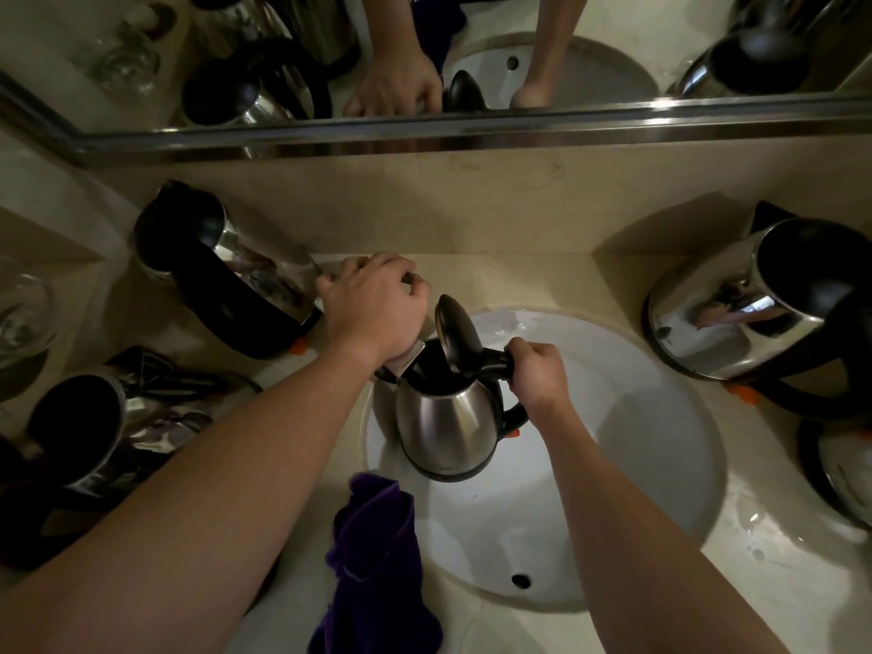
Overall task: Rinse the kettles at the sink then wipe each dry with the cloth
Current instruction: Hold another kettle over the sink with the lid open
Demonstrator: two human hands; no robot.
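Over the sink: a brushed-steel kettle with a black handle [446, 417] hangs above the left part of the white oval basin [637, 417], its black lid [457, 335] swung up and open; its spout sits under the left hand, so whether water is running into it cannot be told
Right hand: the right hand [535, 372] has its fingers wrapped round the top of the black handle and carries the kettle's whole weight
Left hand: the left hand [373, 306] is curled at the back edge of the basin, apparently on a tap fitting that it hides; a thin metal piece shows by its knuckles, but exactly what it grips cannot be told
Cloth: the dark purple cloth [377, 559] lies bunched on the table [519, 271] at the basin's near-left rim, just beside the kettle's base
Other kettles: one steel kettle far left [222, 271], one near left [94, 427], one on the right [755, 299], all lying tilted on the table
Risk, grip: a filling kettle grows heavy on one wet hand; it could slip and strike the basin
Risk, base: water reaching the underside could wet the electrical contacts
Risk, splash: an abrupt tap could spray the cloth, leaving it poor for drying
Risk, elbow: the left forearm passes close above the near-left kettle and could knock it
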